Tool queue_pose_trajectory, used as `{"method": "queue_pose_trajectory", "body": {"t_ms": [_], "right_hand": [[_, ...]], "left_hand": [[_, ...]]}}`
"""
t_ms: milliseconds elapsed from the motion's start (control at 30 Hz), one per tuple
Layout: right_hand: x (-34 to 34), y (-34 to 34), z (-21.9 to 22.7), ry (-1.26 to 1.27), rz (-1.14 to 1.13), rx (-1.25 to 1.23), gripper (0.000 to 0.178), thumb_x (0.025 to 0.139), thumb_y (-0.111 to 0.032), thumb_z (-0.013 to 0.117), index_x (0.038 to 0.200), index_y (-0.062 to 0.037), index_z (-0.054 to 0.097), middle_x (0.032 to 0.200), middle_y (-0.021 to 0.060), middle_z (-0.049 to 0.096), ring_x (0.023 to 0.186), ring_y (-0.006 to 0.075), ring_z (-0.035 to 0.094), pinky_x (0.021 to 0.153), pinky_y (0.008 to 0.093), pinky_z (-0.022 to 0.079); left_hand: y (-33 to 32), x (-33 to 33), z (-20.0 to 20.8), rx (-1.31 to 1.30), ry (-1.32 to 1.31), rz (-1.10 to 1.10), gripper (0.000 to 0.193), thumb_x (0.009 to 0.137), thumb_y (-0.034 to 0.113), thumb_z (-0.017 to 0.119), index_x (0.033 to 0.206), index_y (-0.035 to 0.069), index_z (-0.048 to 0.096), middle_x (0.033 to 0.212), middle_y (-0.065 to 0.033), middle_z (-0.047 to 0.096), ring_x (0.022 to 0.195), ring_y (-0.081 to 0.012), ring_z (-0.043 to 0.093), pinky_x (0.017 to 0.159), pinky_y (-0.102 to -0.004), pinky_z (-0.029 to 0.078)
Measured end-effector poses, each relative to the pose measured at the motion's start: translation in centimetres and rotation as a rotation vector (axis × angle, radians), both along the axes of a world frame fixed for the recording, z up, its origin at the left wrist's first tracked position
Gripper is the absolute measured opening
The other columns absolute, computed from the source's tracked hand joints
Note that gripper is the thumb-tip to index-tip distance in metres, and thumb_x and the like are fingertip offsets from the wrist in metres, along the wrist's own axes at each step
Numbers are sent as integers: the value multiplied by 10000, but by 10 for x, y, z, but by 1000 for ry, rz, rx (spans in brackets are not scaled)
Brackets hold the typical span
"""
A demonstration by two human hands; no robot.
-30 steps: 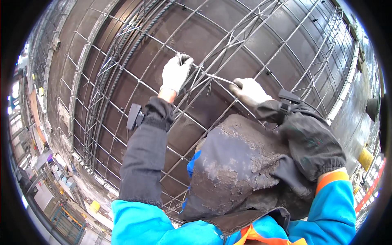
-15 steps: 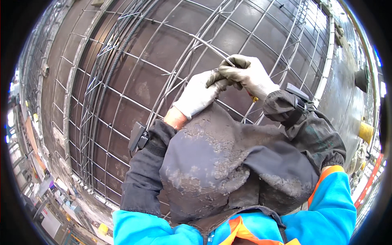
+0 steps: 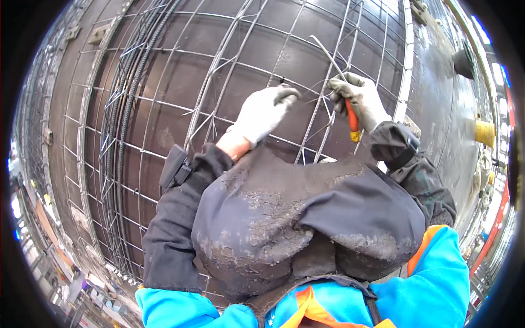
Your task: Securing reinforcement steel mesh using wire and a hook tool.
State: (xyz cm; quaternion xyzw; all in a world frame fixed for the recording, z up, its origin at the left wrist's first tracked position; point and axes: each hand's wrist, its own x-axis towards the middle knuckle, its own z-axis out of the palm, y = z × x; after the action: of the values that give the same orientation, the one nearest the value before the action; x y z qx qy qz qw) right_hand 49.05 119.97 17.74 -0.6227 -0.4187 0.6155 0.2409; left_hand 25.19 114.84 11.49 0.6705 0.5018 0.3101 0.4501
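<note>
My right hand, in a white glove with dark, dirty fingers, is closed around a rebar tying hook. The hook has an orange handle with a yellow end, and its bent metal shaft points up and away to the left. Thin tie wires stick out beside the right fingers, by a crossing of the bars. To the left, apart from the right hand, my left hand hovers over the rebar mesh with its gloved fingers curled together. Whatever those fingers pinch, if anything, is hidden.
Dark form panels lie beneath the mesh. A bundle of thicker bars runs along the left. My knees in muddy dark trousers press close to the mesh. A metal wall with a yellow fitting stands at right.
My hands were together at a bar crossing and have now separated. The right hand has moved right with the hook, whose handle now shows. The view has shifted a little.
</note>
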Motion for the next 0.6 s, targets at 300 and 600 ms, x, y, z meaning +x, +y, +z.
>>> {"method": "queue_pose_trajectory", "body": {"t_ms": [300,600], "right_hand": [[56,-37,-33,-56,-182,39,227,986,-272,593,1010,-56,657,745,9,634,502,76,548,458,232,433],[131,-75,-90,-198,-121,-211,270,1027,-272,484,1028,-57,648,686,-6,547,471,62,471,406,235,381]], "left_hand": [[12,50,-44,-439,-25,-225,244,953,197,557,1011,23,718,790,-33,686,699,-109,603,664,-269,491],[28,86,-162,-393,441,-156,268,899,282,579,956,38,674,988,-200,702,976,-379,666,863,-454,513]]}}
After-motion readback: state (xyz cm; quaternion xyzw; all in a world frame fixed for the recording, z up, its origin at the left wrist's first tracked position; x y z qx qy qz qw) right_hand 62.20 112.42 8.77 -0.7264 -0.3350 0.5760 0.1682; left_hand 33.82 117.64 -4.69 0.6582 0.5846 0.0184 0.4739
